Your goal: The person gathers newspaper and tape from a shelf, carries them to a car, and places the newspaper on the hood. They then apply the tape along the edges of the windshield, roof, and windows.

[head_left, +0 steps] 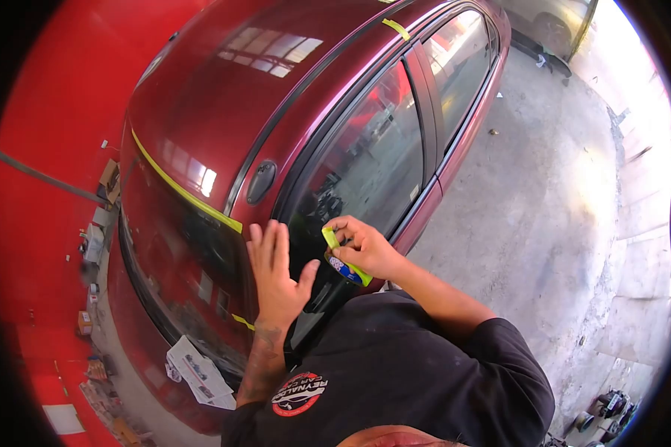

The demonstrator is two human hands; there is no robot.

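Note:
My right hand grips a roll of yellow-green masking tape with a blue printed inner face, a length of tape standing up at the fingers. Beside it, my left hand is held flat with fingers straight and thumb apart, over the edge of the dark red car. Its fingertips are right by the end of a long yellow tape strip that follows the border between roof and sloping glass. A short tape piece sits by my left forearm.
Another tape piece crosses the roof edge farther off. Printed papers lie on the car at lower left. Boxes and other items line the red wall. Concrete floor stretches along the right; dark parts lie at lower right.

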